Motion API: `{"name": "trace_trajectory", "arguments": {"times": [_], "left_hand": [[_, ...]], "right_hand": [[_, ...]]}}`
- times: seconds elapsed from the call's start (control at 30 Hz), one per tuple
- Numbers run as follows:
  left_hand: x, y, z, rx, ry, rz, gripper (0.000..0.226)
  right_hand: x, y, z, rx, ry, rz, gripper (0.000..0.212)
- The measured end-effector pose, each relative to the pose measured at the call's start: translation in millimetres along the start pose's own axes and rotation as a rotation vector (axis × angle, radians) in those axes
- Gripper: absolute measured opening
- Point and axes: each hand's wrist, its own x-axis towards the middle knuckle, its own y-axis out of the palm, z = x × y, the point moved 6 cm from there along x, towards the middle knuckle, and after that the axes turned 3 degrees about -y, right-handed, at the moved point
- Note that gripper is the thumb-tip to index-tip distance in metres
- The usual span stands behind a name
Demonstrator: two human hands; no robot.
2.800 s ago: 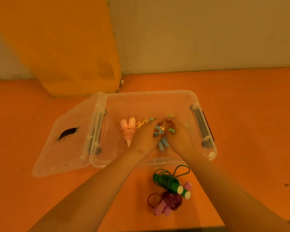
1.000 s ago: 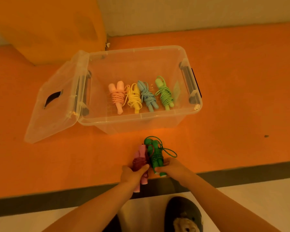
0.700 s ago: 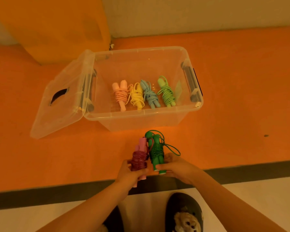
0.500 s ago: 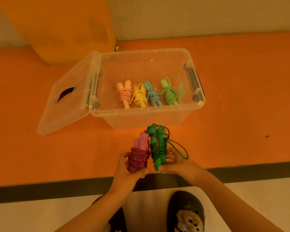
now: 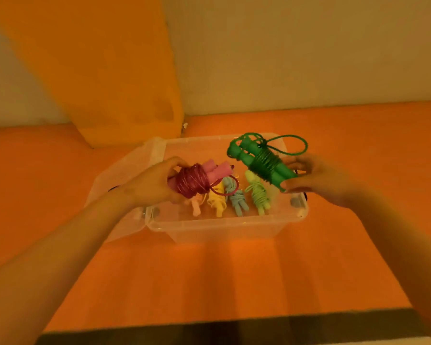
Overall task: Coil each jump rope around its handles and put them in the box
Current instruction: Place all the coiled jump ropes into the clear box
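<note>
We find an indoor play or exercise room. Grounds: an orange mat-like floor (image 5: 234, 270) with a dark strip (image 5: 209, 329) at its near edge, a plain wall (image 5: 309, 58), an orange panel (image 5: 110, 70) standing against it, and a clear storage box (image 5: 224, 223) of coiled jump ropes (image 5: 258, 195).

The left hand (image 5: 149, 185) grips the pink-handled rope (image 5: 197, 180), its dark red cord wound round both handles, above the left part of the clear box (image 5: 224, 221); the right hand (image 5: 319, 178) pinches the dark green rope (image 5: 261, 163) by one end, tilted above the right part, a loose loop of cord sticking out. Inside the box lie four coiled ropes side by side: pale pink rope (image 5: 195, 207), yellow rope (image 5: 218, 200), blue rope (image 5: 237, 197), light green rope (image 5: 258, 192); the lid (image 5: 125, 175) hangs open to the left; the box stands on an orange surface (image 5: 234, 270).
</note>
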Motion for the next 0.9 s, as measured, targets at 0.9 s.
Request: {"name": "trace_trajectory", "arguments": {"times": [0.9], "left_hand": [[130,104,157,0.647,-0.476,0.675,0.093]], "right_hand": [[117,53,-161,-1.112,0.656,0.626,0.049]]}}
